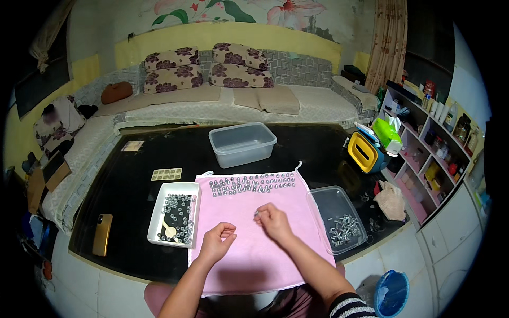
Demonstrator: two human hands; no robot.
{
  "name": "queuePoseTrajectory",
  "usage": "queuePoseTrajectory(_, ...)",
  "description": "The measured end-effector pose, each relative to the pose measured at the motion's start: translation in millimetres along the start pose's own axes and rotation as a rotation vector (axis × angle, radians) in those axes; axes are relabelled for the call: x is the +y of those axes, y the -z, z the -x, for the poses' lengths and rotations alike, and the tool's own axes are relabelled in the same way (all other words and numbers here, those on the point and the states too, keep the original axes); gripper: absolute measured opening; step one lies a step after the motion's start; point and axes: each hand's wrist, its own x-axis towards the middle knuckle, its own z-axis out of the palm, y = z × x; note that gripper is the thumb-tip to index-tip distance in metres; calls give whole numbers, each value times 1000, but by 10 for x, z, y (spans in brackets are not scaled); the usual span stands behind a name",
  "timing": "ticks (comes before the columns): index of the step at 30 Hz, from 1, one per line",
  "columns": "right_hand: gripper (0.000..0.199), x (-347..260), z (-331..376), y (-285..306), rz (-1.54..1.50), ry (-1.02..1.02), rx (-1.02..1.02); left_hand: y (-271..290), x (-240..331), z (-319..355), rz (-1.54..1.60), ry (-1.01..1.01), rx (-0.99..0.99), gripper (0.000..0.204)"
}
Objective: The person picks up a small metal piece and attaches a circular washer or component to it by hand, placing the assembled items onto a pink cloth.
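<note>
Dark glossy surface (pixel 132 169), pink cloth (pixel 244 259) lower centre. Right hand (pixel 272 221): fingertips pinched on small silvery piece (pixel 256 214). Silver domed pieces (pixel 247 187) just above it, rows running left-right. Left hand (pixel 216 244) farther, thumb and fingers apart.

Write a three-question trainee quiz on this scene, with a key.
1. Which hand holds a small silvery piece?

2. Where does the gold phone lie relative to the white tray?
A) To its left
B) To its right
C) Inside it

3. Fill the gap: the rows of silvery pieces are set out on a ____ cloth.

Key: 1. The right hand; 2. A; 3. pink.
</note>
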Motion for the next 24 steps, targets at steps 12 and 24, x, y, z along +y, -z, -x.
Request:
queuePoseTrajectory(12,8,210,-808,545,713,182,61,61,122,-2,-316,-207,-1,19)
queuePoseTrajectory(24,8,287,-904,504,848,265,-20,68,109,-19,-353,-251,-16,19)
